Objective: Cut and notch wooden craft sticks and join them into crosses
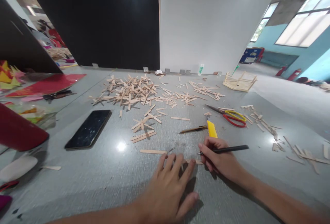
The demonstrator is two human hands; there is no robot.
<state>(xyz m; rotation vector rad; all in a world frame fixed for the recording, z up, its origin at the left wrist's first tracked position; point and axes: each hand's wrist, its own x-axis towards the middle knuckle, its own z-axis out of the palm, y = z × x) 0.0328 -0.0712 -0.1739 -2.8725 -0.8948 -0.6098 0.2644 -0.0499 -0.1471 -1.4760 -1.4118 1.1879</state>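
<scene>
My left hand [170, 182] lies flat with its fingers spread, its fingertips on a short wooden stick [198, 162] on the grey table. My right hand [219, 157] grips a black pen [234, 148], its tip close to that stick's right end. Another stick [153, 151] lies just beyond my left fingertips. A thin craft knife [194, 129] and a yellow piece [212, 129] rest beyond my right hand. Farther right lie scissors [233, 118] with red and yellow handles.
A big pile of small wooden pieces [134, 89] covers the back of the table [103, 186]. On the left are a phone [89, 129] and a red cylinder [19, 127]. A wooden frame [239, 82] stands back right, with scraps [301, 153] nearer.
</scene>
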